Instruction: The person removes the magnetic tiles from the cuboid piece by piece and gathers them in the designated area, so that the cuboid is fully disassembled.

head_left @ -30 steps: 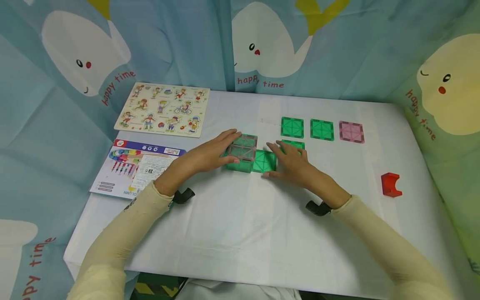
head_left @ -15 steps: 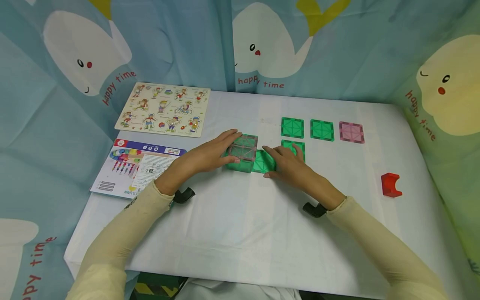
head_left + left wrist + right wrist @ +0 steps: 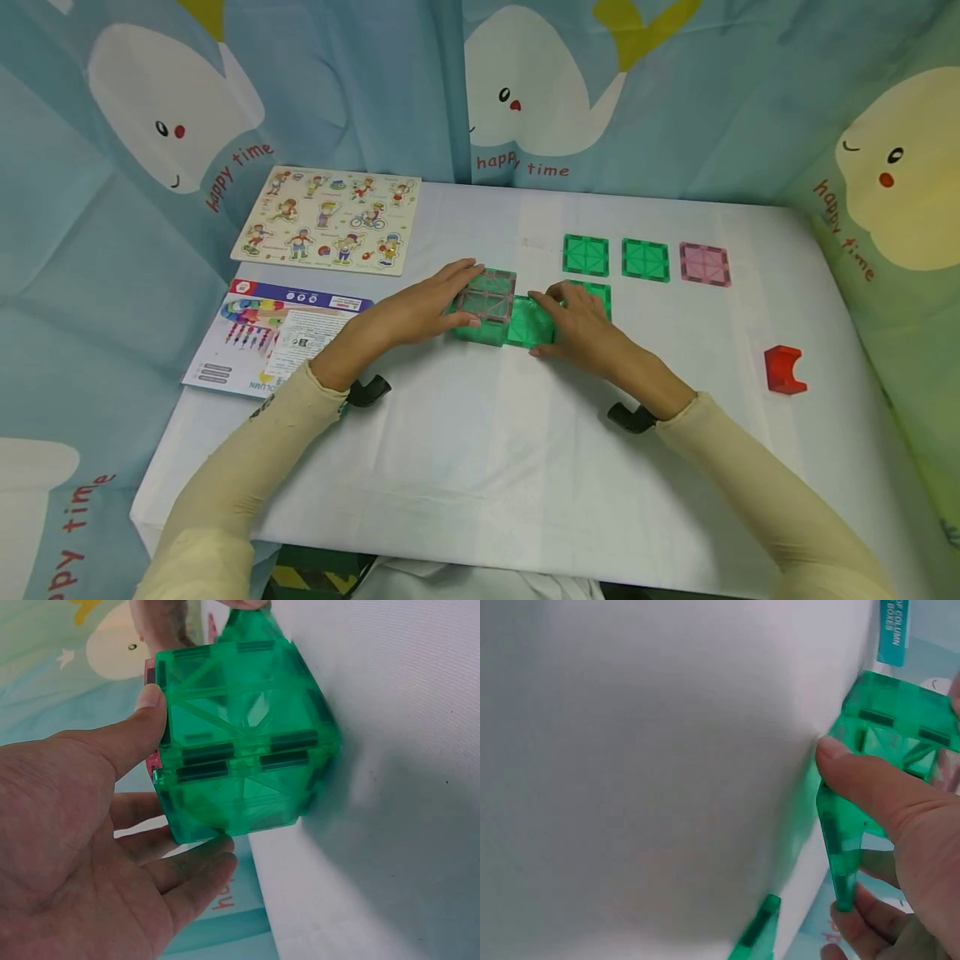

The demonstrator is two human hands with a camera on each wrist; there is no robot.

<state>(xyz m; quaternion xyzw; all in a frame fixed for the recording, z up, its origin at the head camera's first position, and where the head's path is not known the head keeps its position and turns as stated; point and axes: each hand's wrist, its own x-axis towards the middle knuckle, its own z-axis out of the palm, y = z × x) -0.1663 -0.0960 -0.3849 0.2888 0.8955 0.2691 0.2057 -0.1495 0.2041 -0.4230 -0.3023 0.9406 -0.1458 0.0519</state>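
My left hand (image 3: 420, 310) holds a small box of see-through magnetic tiles (image 3: 240, 697), with green sides and a pink tile on top. In the left wrist view the thumb presses near the pink edge while the other fingers lie along another side. Right beside the box, a green magnetic tile (image 3: 529, 323) is tilted, its right edge raised off the table. My right hand (image 3: 588, 333) pinches that raised edge, thumb at the near corner and fingers at the far one, as the right wrist view shows. Another green tile (image 3: 597, 293) lies partly hidden behind the right hand.
Two green tiles (image 3: 586, 255) (image 3: 645, 260) and a pink tile (image 3: 705, 264) lie in a row at the back right. A red notched block (image 3: 783, 370) stands farther right. On the left are a picture puzzle board (image 3: 326, 220) and a printed box (image 3: 247, 333).
My right hand's fingers have closed onto the green tile's right edge, and the tile has gone from flat to tilted. The left hand and the box of tiles have stayed in place.
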